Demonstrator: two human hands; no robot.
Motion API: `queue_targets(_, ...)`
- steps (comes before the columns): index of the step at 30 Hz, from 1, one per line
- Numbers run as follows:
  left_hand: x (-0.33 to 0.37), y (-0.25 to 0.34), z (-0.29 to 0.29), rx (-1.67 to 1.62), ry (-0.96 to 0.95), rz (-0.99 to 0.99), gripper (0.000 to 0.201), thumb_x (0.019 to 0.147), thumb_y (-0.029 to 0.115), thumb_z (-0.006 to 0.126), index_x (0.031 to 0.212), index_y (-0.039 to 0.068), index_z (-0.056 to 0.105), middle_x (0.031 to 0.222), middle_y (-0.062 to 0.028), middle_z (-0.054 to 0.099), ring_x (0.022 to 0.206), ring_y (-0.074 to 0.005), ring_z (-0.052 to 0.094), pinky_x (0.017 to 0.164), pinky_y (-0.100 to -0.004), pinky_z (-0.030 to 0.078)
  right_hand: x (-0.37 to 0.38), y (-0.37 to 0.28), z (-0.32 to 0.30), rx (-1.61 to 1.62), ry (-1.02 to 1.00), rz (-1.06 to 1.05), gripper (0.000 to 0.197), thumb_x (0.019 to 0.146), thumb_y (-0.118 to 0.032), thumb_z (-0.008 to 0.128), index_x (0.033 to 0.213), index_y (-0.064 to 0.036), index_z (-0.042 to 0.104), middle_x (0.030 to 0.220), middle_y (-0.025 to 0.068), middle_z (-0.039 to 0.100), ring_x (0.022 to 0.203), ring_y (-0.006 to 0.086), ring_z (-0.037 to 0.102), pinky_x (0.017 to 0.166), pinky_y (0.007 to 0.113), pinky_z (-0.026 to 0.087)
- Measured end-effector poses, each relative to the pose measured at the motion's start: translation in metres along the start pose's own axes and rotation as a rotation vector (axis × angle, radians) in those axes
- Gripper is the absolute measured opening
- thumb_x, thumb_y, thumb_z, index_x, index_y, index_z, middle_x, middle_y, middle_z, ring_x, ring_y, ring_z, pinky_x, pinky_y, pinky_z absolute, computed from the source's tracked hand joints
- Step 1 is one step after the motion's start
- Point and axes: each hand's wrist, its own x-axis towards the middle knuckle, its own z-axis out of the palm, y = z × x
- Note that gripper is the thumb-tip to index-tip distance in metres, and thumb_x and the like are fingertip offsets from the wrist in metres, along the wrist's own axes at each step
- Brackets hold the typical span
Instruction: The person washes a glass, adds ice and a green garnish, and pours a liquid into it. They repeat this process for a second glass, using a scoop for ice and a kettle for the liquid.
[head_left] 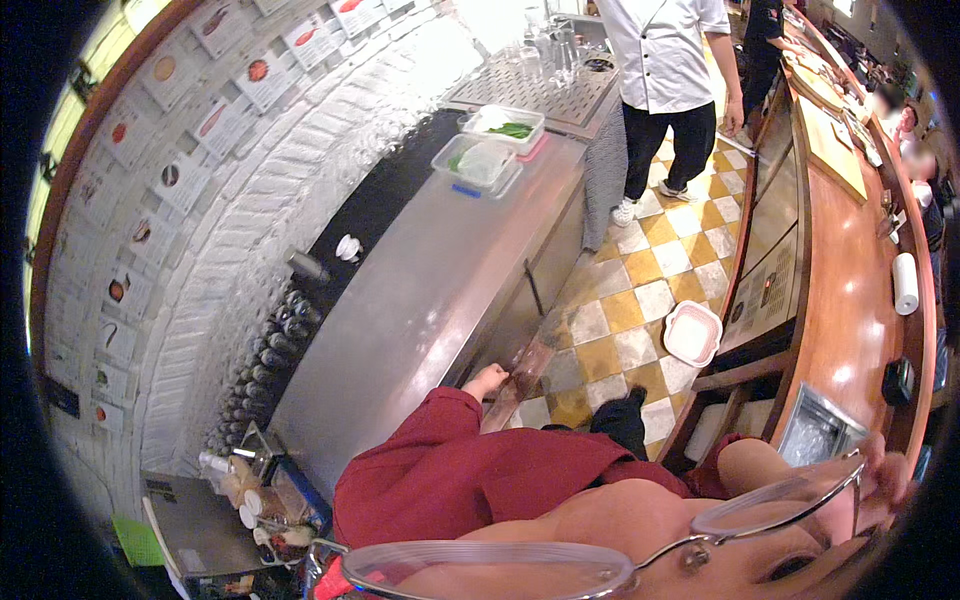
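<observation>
My left hand (487, 381) hangs low at the end of a dark red sleeve, beside the front of the steel counter (400, 270). Its fingers are curled in, and nothing shows in them. At the lower right my right hand (884, 478) is raised close to the lens, by the end of a thin metal eyeglass frame (857, 470). Blur and closeness hide its fingers, so I cannot tell whether it grips the frame. On the counter's far part stand two clear plastic tubs, the nearer tub (474, 165) and the farther tub (504, 128), with green leaves inside.
A person (665, 60) in a white jacket stands in the tiled aisle. A pale basin (692, 334) sits on the floor. To the right runs a wooden bar (840, 330) with a paper roll (905, 283) and boards. Bottles (265, 360) line the left wall.
</observation>
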Motion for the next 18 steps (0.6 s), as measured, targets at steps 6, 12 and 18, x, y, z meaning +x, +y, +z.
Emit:
queue_targets(6,0.078,0.153,0.032,-0.001,-0.129,-0.012,0.036,0.080,0.041,0.062,0.090,0.006,0.064,0.087,-0.0131,0.067,0.080,-0.0273,0.063,0.071,-0.0389,0.047,-0.022,0.100,-0.116,0.032,0.009,0.135,0.069,0.072,-0.047,0.064,0.130,-0.0155,0.044,0.141,0.0180,0.032,0.112,0.0268,0.038,0.094,0.044,0.026)
queue_targets(12,0.123,0.234,0.088,0.090,-0.431,-0.194,0.058,0.085,0.052,0.051,0.090,-0.004,0.063,0.083,-0.0210,0.065,0.074,-0.0309,0.064,0.067,-0.0428,0.049,-0.059,0.207,-0.239,-0.367,0.290,0.708,0.061,0.080,-0.042,0.057,0.126,-0.0040,0.045,0.128,0.0193,0.044,0.100,0.0235,0.044,0.089,0.037,0.033)
queue_targets(18,0.164,0.339,0.071,0.178,-0.313,0.282,0.035,0.088,0.037,0.049,0.092,0.003,0.057,0.095,-0.0202,0.062,0.091,-0.0387,0.057,0.075,-0.0454,0.044,-0.131,0.295,-0.311,-0.462,0.170,1.309,0.055,0.086,-0.040,0.053,0.123,-0.0009,0.044,0.108,0.0124,0.055,0.090,0.0159,0.050,0.080,0.029,0.040)
